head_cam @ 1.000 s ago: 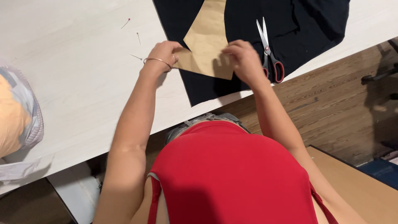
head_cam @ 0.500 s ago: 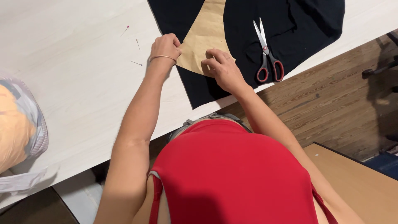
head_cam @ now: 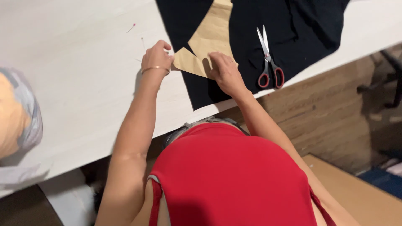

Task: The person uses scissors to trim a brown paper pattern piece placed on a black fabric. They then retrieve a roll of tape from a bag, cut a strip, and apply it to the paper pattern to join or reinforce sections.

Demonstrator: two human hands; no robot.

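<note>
Two hands work at the table's (head_cam: 83, 83) near edge. The left hand (head_cam: 157, 56) pinches the pointed corner of a brown paper pattern (head_cam: 209, 37); the right hand (head_cam: 224, 71) presses flat on it, fingers spread. The pattern lies on black fabric (head_cam: 301, 25), which looks uncut around it. Beyond, scissors (head_cam: 268, 58) with red handles lie closed and untouched; a few pins (head_cam: 130, 28) rest on the table.
</note>
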